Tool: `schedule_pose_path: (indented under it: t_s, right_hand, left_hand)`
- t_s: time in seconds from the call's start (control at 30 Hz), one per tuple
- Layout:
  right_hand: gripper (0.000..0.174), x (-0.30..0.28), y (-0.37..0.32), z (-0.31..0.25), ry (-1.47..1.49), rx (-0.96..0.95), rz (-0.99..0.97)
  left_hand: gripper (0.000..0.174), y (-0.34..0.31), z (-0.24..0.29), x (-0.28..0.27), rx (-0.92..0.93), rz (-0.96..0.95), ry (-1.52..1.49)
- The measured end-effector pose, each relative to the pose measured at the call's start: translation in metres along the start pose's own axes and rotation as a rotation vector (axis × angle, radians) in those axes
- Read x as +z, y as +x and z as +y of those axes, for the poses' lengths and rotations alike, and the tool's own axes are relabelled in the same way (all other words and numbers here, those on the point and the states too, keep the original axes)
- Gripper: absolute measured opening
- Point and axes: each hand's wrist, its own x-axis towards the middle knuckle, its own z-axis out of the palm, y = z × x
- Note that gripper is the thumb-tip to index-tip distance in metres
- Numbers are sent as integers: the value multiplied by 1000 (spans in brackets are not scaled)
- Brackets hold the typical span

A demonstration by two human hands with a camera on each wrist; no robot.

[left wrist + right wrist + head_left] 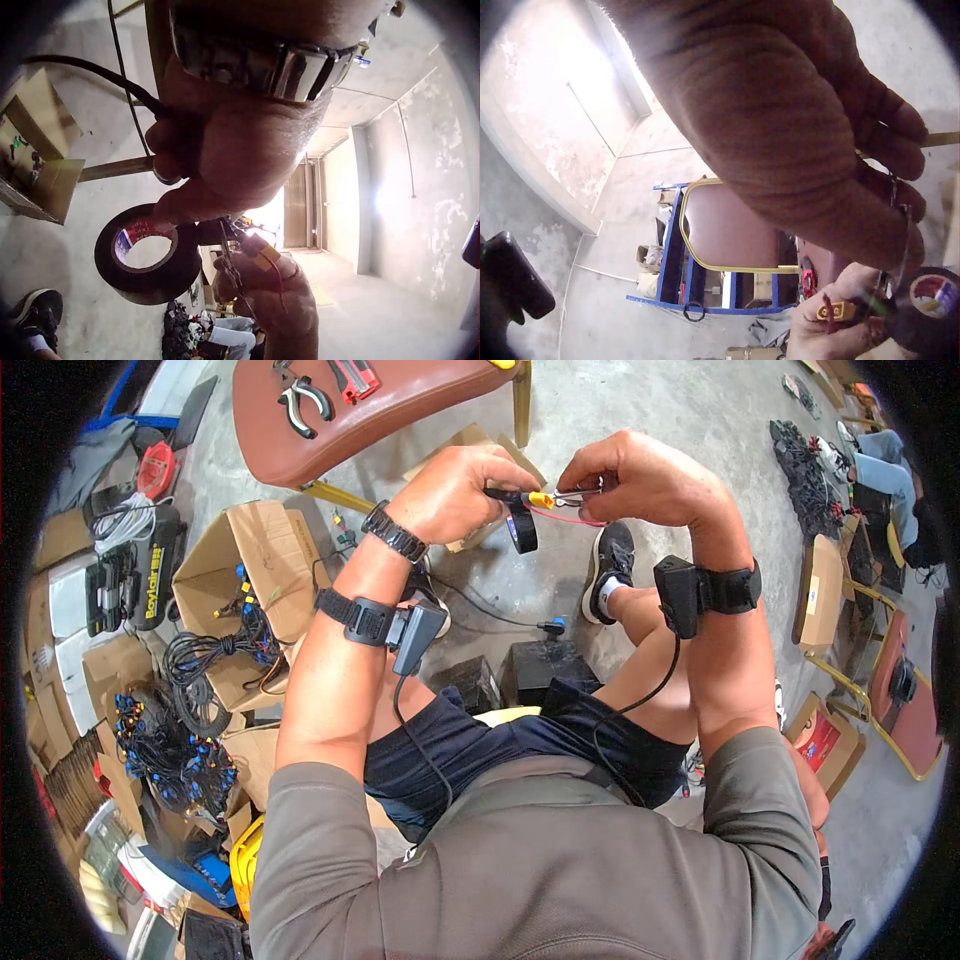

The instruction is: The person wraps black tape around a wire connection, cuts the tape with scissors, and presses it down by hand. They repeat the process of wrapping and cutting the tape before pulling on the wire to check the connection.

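My left hand (455, 490) pinches the black-wrapped end of a lead with a yellow connector (541, 500) at its tip. From that same end a roll of black electrical tape (522, 530) hangs on its pulled strip, just under the left fingers. A thin red wire (575, 519) runs from the connector toward the right. My right hand (645, 475) holds small metal scissors (580, 497) in its bent fingers, the blades pointing left. In the left wrist view the blades overlap the strip beside the connector (262, 253). The right wrist view shows the tape roll (932, 296) close below the right fingers.
Ahead, a brown padded chair (350, 445) carries pliers (300, 405) and a red utility knife (353, 378). A cardboard box (245, 550) of cables stands at the left, near a heap of wired connectors (170, 750). A black box (548, 668) sits between the legs.
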Motion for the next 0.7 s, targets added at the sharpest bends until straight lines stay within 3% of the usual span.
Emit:
schedule_pose_path:
  t_s: [0.47, 0.7]
  right_hand:
    - [33, 4, -2, 1, -8, -44, 18]
    - [31, 5, 0, -4, -80, -22, 23]
  left_hand:
    - [41, -2, -1, 3, 103, 18, 89]
    - [39, -3, 1, -1, -17, -37, 71]
